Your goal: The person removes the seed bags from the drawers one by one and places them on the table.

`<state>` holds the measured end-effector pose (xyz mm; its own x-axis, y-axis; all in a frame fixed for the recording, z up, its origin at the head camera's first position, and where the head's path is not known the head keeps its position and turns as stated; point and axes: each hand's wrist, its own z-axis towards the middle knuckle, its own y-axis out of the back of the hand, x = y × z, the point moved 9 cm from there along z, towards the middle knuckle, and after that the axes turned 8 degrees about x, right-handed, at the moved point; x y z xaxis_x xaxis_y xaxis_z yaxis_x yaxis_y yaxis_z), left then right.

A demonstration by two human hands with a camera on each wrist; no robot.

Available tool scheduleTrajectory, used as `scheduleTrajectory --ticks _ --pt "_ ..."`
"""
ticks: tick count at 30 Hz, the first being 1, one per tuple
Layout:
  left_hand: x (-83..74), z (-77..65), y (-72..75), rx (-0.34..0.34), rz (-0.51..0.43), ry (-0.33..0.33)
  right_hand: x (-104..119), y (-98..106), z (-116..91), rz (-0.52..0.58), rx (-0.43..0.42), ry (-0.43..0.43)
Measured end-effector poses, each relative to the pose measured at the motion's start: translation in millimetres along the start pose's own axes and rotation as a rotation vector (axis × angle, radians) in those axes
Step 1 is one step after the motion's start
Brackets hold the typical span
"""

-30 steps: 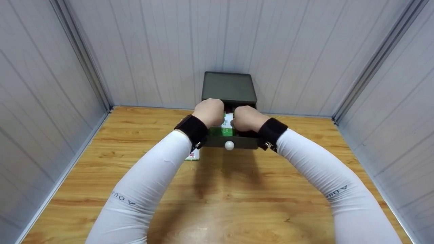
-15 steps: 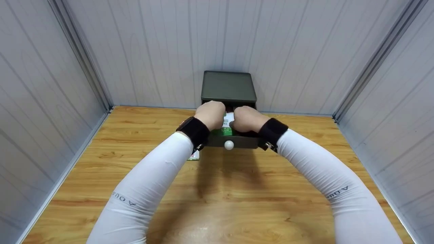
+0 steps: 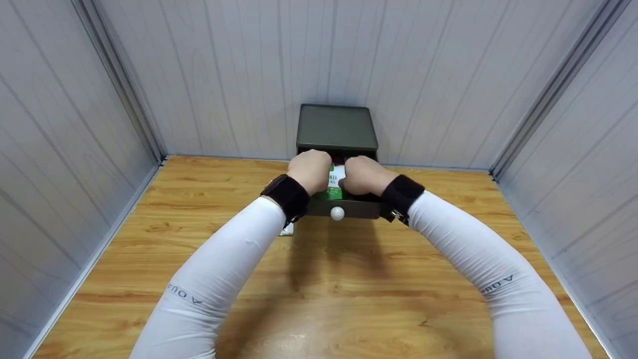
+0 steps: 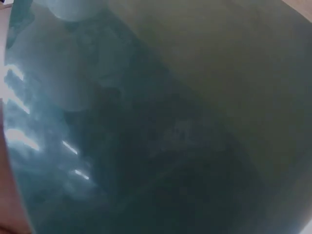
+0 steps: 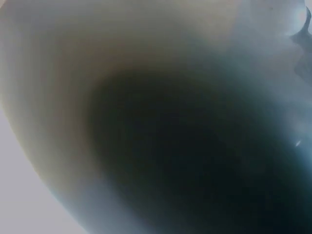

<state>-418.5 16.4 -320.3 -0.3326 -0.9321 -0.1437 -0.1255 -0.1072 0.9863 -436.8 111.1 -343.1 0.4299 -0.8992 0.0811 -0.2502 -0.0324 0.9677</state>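
A dark green drawer unit (image 3: pixel 337 125) stands against the back wall, its drawer (image 3: pixel 359 210) pulled out, with a white round knob (image 3: pixel 337 214) on the front. Inside the drawer, between my two hands, shows a green and white packet (image 3: pixel 336 175). My left hand (image 3: pixel 311 171) curls at its left side, fingers hidden below the knuckles. At its right edge my right hand (image 3: pixel 366 175) grips it, the thumb lying against the white part. The dark drawer front (image 4: pixel 170 122) fills most of the left wrist view; the right wrist view is mostly dark and blurred.
A second green and white packet (image 3: pixel 287 230) lies on the wooden table (image 3: pixel 334 309) left of the drawer, mostly covered by my left wrist. Pale panel walls (image 3: pixel 224 75) enclose the back and both sides.
My left hand has shifted slightly right and toward me, its wrist covering more of the packet on the table. The packet in the drawer has shifted a little. My right hand stays nearly still.
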Motion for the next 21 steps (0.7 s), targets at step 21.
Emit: scheduleTrajectory --ticks 21 --pt "1.5 2.7 -0.2 0.001 -0.029 -0.016 -1.0 2.3 -0.3 0.119 -0.038 0.048"
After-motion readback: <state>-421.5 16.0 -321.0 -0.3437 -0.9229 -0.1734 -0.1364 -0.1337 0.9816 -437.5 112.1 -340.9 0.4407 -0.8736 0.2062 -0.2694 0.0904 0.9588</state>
